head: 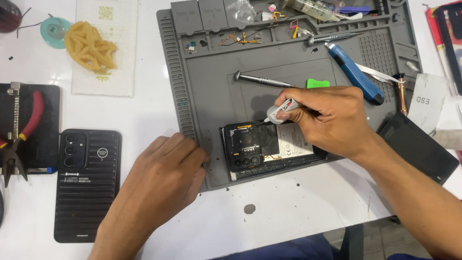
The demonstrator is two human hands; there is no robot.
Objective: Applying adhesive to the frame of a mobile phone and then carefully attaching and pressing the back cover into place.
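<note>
Tube (279, 111) pinched in right hand (332, 120), over phone (262, 144)

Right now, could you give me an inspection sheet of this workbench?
Surface: white table with a grey work mat.
Job's things: opened phone lying on the mat, its back removed; small white tube with its nozzle at the phone.
Clutter: screwdriver, blue-handled tool, black phone case, red pliers, yellow bands.
Fingers: right hand grips the tube; left hand rests at the mat's edge.
Cables: thin flex strips in the mat's tray.
Surroundings: nothing seen.
</note>
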